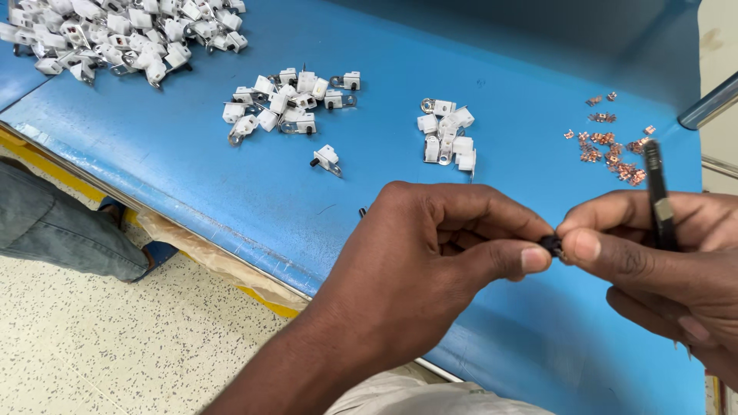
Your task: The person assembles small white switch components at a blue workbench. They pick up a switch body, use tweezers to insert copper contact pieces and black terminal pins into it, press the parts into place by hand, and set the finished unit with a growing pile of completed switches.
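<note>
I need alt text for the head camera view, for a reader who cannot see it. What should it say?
Two bare hands meet over a blue table: the left hand and right hand pinch a tiny dark part between their fingertips, and the right hand also holds a slim black tool. Behind lie heaps of small white parts and some copper pieces.

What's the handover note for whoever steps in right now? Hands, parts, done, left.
Left hand: thumb and forefinger pinch a small black part.
Right hand: fingertips meet the same black part; a slim black tool is tucked upright in this hand.
On the blue table: big heap of white parts top left, middle heap, small cluster, one lone white part, and loose copper pieces at right.
Done: cannot tell which heaps are finished.
Left: the black part is between both hands, not yet set down.
</note>
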The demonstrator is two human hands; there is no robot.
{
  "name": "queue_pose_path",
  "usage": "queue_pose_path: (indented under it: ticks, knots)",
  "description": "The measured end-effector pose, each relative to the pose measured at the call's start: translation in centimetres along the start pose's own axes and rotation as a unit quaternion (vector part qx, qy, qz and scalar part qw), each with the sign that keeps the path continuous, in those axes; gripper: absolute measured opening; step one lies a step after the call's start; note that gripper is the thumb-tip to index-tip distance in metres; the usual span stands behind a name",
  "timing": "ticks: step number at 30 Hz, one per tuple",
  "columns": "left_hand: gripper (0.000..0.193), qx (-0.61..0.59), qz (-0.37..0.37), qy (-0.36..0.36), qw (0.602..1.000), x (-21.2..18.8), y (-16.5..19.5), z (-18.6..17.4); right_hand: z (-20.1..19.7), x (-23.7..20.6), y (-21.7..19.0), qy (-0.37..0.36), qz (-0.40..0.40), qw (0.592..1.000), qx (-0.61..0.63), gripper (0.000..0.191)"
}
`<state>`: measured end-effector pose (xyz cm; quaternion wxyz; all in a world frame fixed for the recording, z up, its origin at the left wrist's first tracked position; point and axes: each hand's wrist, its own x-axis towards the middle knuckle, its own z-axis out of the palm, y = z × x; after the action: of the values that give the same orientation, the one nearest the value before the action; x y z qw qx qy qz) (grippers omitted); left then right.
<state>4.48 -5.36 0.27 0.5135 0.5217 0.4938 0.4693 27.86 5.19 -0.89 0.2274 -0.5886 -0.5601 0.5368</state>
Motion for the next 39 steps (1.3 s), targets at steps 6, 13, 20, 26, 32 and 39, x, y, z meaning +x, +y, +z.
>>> queue_pose_path:
  ticks: [6,13,20,26,32,39]
  knots:
    - [0.022,-0.049,0.008,-0.003,0.999,0.3,-0.2,-0.7,2.2,-1.9,-0.5,0.054,-0.021,0.997,-0.056,0.029]
    - [0.028,-0.030,-0.068,0.008,0.997,0.2,-0.5,-0.4,3.2,-4.0,1.3,0.131,-0.018,0.980,-0.151,0.026]
    - [0.030,0.172,-0.135,0.058,0.974,4.2,-1.4,0.2,3.0,-2.5,1.1,0.202,-0.002,0.940,-0.274,0.020]
    - [0.032,0.328,-0.122,0.210,0.913,9.5,-3.6,0.1,3.4,-1.0,1.4,0.192,-0.062,0.856,-0.477,0.027]
    - [0.014,0.433,0.037,0.174,0.884,9.6,-6.5,1.4,4.0,-1.1,1.2,0.180,0.067,0.848,-0.493,0.026]
    - [0.029,0.448,0.072,0.159,0.877,11.2,-6.5,0.6,4.3,-0.9,0.2,0.177,0.074,0.865,-0.465,0.027]
